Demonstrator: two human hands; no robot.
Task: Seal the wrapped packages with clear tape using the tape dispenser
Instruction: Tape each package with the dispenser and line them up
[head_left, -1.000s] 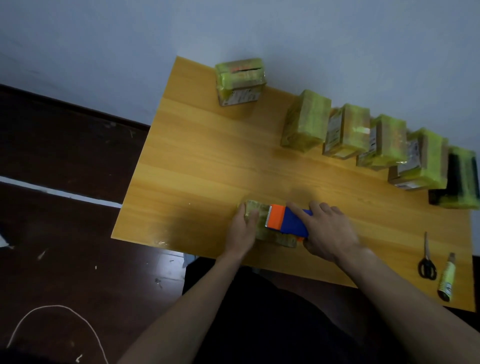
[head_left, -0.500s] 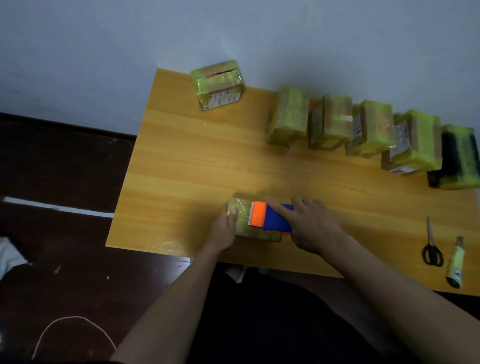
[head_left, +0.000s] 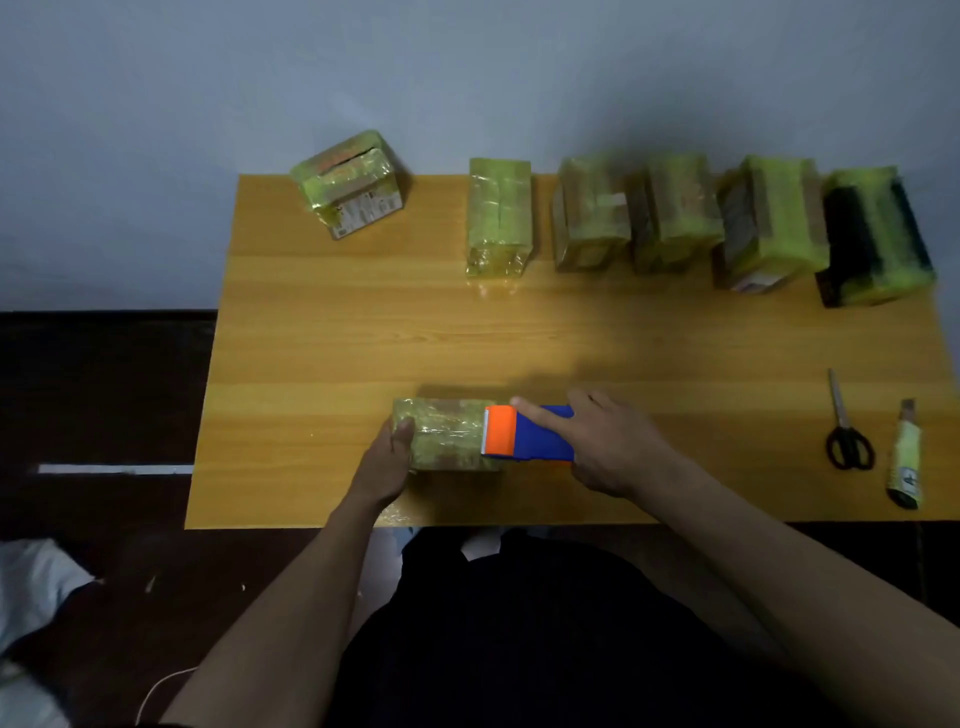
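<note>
Near table (head_left: 291, 364) edge: my left hand (head_left: 382, 462) grips the package (head_left: 441, 434) end, thumb on top; my right hand (head_left: 613, 447), index finger extended, holds the tape dispenser (head_left: 527, 434), which has slid rightward along the package since a second ago, so the strip looks nearly laid. Far edge: six wrapped packages (head_left: 670, 213)

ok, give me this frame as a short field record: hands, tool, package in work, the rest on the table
left hand: grips left end of the package in work
right hand: holds tape dispenser, index finger straight along its top
dispenser: orange end on the package's right end
table: wooden
back row: six wrapped packages, leftmost set apart and turned
right edge: scissors, utility knife
</note>
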